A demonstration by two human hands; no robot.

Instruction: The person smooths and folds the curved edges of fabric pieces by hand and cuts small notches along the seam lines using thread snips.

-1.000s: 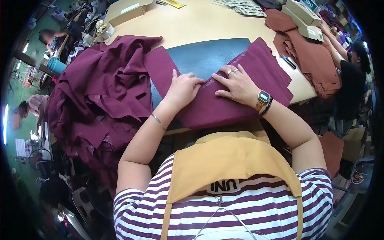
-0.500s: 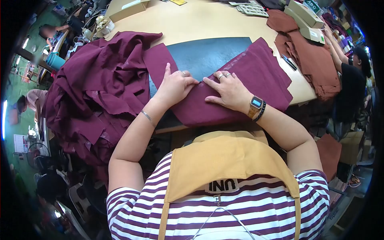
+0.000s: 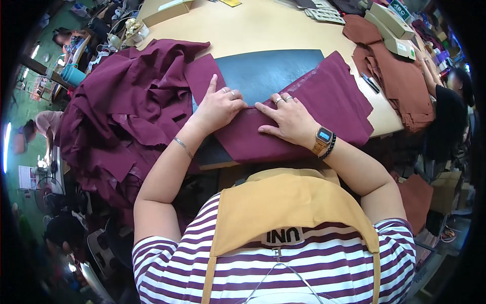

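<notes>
A maroon cloth panel (image 3: 331,104) lies partly over a dark blue-grey mat (image 3: 271,71) at the table's front edge. My left hand (image 3: 217,107) is closed in a pinch on the panel's upper edge, its index finger pointing up. Just to the right, my right hand (image 3: 291,120) rests palm down on the same cloth, fingers spread, the index fingertip against the edge near the pinch. Left of my hands is a crumpled heap of maroon cloth (image 3: 121,111), with a flat strip of it reaching under my left hand.
Folded rust-brown cloth (image 3: 392,76) lies on the right of the table, with cardboard boxes (image 3: 387,30) on it. Pens (image 3: 370,83) lie beside it. An open box (image 3: 164,10) stands at the back left. Another person (image 3: 448,111) sits at the right side.
My left hand has slid slightly left along the cloth edge, so the gap between its pinch and my right index fingertip is a little wider. The view has shifted slightly.
</notes>
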